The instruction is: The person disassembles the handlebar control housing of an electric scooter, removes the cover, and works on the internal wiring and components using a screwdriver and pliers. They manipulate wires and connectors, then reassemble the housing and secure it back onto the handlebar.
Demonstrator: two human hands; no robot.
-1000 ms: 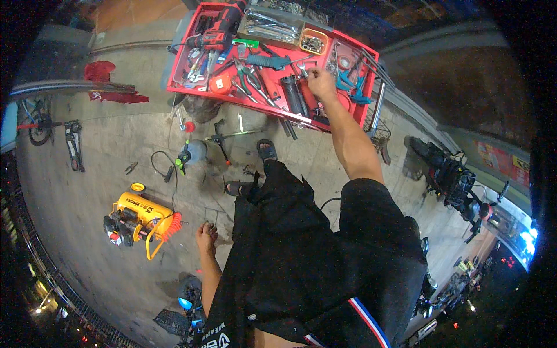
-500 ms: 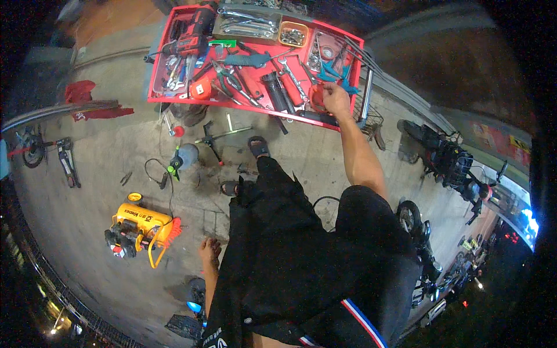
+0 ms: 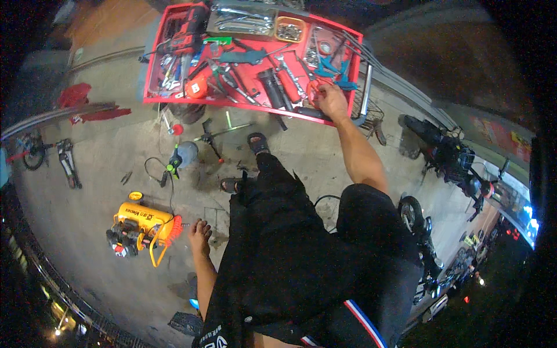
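At the right front corner of the red tool tray, my right hand has its fingers closed on a red-orange loop-shaped thing, whose kind I cannot make out. Close to that hand lie a black flashlight, a red-handled tool, a wrench and teal-handled tools. Low on the left, my left hand hangs in the air beside my leg with curled fingers. A small thin thing shows by its fingertips, too small to name.
Wrenches, an orange box of small parts and a red power drill fill the tray's back. A yellow air compressor stands on the floor at left. Motorcycles stand at right.
My left hand has risen and swung outward to the left, away from my leg. The right hand has shifted slightly left and down, still at the red-orange thing.
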